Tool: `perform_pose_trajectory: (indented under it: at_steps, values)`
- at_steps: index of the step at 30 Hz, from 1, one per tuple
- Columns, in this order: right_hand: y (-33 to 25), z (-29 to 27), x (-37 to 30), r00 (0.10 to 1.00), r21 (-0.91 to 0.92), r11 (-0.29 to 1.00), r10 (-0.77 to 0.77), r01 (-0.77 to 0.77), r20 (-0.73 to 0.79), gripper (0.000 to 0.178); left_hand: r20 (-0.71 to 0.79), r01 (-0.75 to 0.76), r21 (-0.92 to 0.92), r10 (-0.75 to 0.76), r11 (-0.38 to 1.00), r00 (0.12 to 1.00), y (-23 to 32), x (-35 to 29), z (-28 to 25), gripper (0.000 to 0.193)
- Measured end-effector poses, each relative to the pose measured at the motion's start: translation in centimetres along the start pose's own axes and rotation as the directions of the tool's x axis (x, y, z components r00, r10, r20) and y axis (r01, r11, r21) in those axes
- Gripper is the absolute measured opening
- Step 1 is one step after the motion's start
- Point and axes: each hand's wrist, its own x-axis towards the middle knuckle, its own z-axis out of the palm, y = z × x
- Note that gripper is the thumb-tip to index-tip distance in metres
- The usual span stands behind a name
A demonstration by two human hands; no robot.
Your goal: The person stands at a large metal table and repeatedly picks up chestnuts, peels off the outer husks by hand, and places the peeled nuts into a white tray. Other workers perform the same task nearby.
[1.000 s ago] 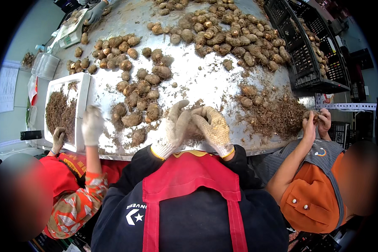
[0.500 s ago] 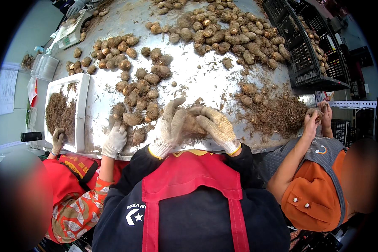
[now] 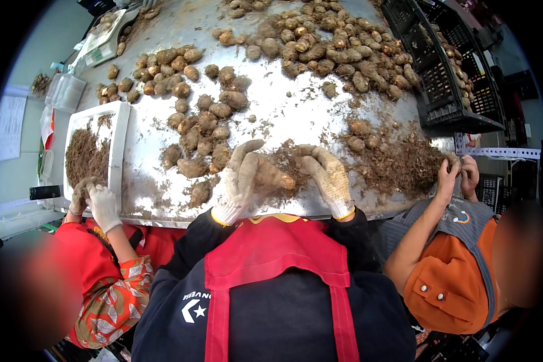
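Note:
My left hand (image 3: pixel 238 184), in a dirty white knit glove, grips a brown, hairy taro (image 3: pixel 271 174) just above the table's near edge. The taro's tapered, paler end points right, toward my right hand (image 3: pixel 330 179). That hand, gloved alike, is apart from the taro, its fingers loosely bent and spread with nothing in them. Dark fibre scraps (image 3: pixel 289 155) lie on the metal table (image 3: pixel 277 108) behind and between my hands. Closest to my left hand is a loose group of taros (image 3: pixel 202 133); some of the left thumb side is hidden behind the taro.
A large taro heap (image 3: pixel 344 51) lies at the back right, beside a black crate (image 3: pixel 440 108) holding more. Fibre debris (image 3: pixel 398 166) is piled right. At left stands a white tray (image 3: pixel 119 127) of scraps. Co-workers' hands (image 3: pixel 96 202) and bare hands (image 3: pixel 458 175) work at either side.
My right hand has moved off the taro to the right, and its pale tip now shows. At left, the co-worker's gloved hand has left the table's taros and joined their other hand.

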Motion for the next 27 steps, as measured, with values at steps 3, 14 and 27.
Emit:
perform_pose_trajectory:
  at_steps: [3, 14, 27]
  values:
    - [-0.9, 0.8, -0.3, 0.993, -0.175, 0.984, -0.014, 0.035, 0.115, 0.048, -0.013, 0.037, -0.038, -0.038, 0.999, 0.999, -0.7, 0.1, 0.2, 0.041]
    - [1.0, 2.7, -0.2, 0.877, -0.598, 0.709, -0.48, 0.374, -0.021, 0.017, 0.172, 0.264, -0.058, -0.251, 0.963, 0.952, -0.9, -0.1, 0.2, 0.04]
    - [3.9, -1.4, -1.0, 0.986, -0.066, 0.99, -0.133, 0.126, -0.101, 0.03, 0.167, 0.524, -0.642, -0.564, 0.56, 0.808, -2.2, 0.6, 0.2, 0.047]
